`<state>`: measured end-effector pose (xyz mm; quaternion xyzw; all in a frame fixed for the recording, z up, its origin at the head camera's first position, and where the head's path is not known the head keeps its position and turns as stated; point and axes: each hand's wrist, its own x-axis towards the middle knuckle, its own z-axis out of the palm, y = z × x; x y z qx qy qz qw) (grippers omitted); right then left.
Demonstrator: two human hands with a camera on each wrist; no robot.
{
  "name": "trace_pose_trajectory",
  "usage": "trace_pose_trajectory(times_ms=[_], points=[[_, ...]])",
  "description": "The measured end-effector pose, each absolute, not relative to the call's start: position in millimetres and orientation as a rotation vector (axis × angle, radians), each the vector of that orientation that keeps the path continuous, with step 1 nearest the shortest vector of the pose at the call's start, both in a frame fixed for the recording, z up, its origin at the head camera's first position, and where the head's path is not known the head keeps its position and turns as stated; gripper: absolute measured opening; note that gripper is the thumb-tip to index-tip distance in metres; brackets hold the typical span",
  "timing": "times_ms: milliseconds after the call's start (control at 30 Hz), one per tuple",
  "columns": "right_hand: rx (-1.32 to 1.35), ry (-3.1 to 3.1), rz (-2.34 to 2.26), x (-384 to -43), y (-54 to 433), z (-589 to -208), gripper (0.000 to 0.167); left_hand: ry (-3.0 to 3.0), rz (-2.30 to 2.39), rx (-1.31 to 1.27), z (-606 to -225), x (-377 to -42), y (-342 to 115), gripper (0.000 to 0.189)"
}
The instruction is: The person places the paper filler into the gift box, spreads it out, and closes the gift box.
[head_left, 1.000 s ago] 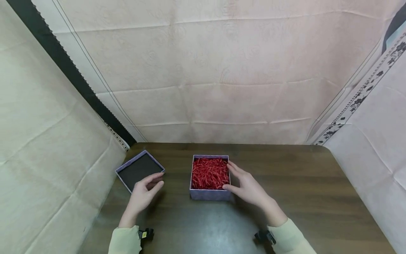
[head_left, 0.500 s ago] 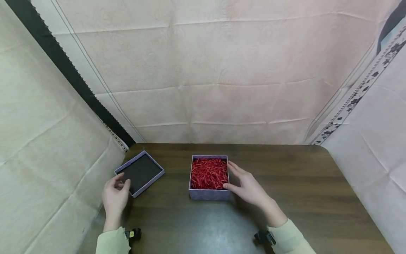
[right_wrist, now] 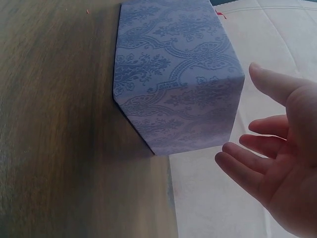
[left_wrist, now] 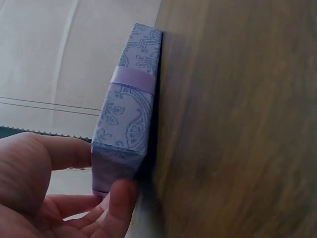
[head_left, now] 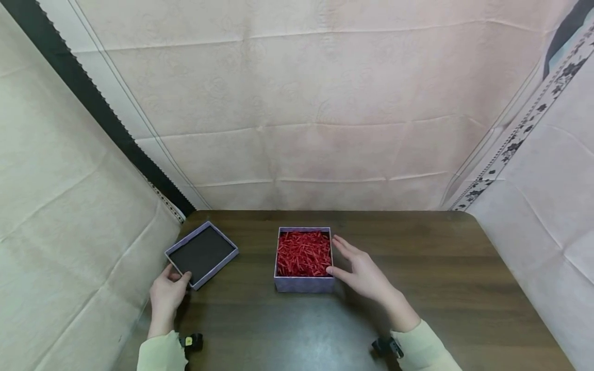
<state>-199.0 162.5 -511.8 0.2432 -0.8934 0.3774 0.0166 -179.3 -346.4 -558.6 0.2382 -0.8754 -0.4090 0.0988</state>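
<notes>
At the table's left lies a shallow lavender box lid (head_left: 200,256), its black inside facing up. My left hand (head_left: 167,293) holds its near-left corner, thumb on one side and fingers on the other. In the left wrist view the lid (left_wrist: 129,109) shows a paisley-like blue pattern and a purple ribbon band, with the thumb (left_wrist: 120,203) at its end. A matching box (head_left: 303,284) filled with red paper shred (head_left: 303,253) stands to the right. Beside its right wall is my right hand (head_left: 364,270), fingers extended and apart; the right wrist view shows them close to the box (right_wrist: 183,69).
Both things stand on a dark wooden table (head_left: 408,247). Pale cloth (head_left: 297,103) hangs behind it and along both sides. Tiny red scraps (right_wrist: 87,11) lie on the wood near the box.
My left hand has moved left from the lid's near-right side to its near-left corner and taken hold there. My right hand keeps its place beside the box.
</notes>
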Motion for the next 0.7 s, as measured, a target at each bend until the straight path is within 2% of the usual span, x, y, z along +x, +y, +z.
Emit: trace_pose_trajectory(times_ms=[500, 700], points=[[0.760, -2.753, 1.182, -198, 162, -506, 0.078, -2.535, -1.472, 0.712, -560, -185, -340, 0.069], [0.755, -2.768, 1.180, -198, 162, -503, 0.076, -2.514, -1.510, 0.692, -551, -190, -326, 0.064]])
